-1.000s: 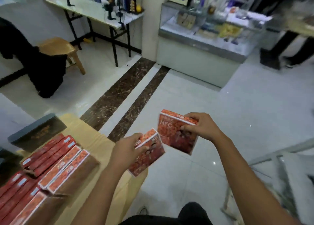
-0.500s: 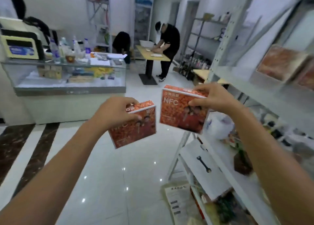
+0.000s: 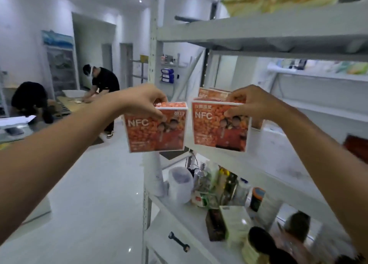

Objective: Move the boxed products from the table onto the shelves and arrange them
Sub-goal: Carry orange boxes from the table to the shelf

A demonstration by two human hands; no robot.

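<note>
now each box hangs below its grip: left hand (image 3: 144, 101) pinching the left box (image 3: 157, 134), right hand (image 3: 250, 106) the right box (image 3: 215, 133).

Glossy printed card boxes (image 3: 157, 128); matt painted metal shelves (image 3: 258, 27)

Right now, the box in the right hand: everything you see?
The box is flat orange-red cardboard with white edges, printed NFC in white over small round fruit. Upright, front facing the camera, over the front edge of the shelf. The right hand pinches its top right corner; a matching box stands behind.
</note>
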